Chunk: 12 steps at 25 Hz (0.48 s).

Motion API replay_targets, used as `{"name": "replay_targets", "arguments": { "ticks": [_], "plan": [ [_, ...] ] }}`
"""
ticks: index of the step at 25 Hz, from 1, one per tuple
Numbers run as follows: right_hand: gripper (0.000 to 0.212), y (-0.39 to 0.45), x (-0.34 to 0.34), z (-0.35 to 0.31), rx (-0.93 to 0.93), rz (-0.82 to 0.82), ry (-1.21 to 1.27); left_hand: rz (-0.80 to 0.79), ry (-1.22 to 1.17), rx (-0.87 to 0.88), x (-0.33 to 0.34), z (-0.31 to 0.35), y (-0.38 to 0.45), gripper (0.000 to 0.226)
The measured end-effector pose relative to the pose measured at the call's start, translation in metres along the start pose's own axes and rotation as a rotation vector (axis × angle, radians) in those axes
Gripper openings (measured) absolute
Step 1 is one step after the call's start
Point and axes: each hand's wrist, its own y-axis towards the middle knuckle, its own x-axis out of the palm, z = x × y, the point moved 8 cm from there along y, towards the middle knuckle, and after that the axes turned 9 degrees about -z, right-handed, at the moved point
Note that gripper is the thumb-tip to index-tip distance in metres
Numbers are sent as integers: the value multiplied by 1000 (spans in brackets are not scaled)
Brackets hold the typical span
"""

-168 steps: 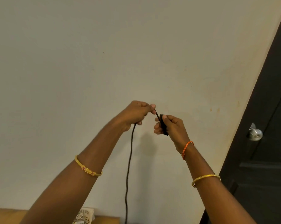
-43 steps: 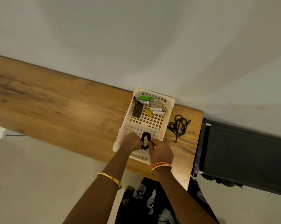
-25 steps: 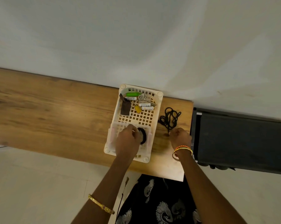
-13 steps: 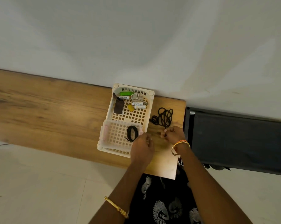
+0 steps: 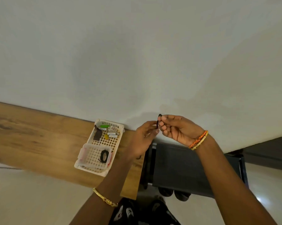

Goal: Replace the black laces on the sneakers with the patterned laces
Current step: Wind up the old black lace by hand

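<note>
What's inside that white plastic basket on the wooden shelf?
The white lattice basket holds a wound black lace in a clear tray. Behind it lie a dark brown flap, a green tube, and small white and yellow pieces too small to identify.

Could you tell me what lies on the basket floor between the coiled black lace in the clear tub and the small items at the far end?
In the head view, only bare lattice of the white basket separates the coiled black lace from the small items.

- A plain pale wall (image 5: 137, 54) fills the top of the view.
- A long brown wooden table (image 5: 39, 137) stands against the wall.
- A dark black stand (image 5: 185, 169) sits just beside the table.
- The floor (image 5: 23, 200) is light and shiny.
</note>
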Motion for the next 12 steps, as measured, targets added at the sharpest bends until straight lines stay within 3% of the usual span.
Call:
{"name": "replay_targets", "arguments": {
  "ticks": [5,12],
  "plan": [
    [18,-76,48,-106,-289,-94,-65,-3,-111,246,14,142,-4,16],
    [19,-162,104,-210,-596,-170,-51,-136,-81,394,47,286,-29,21]
  ]
}}
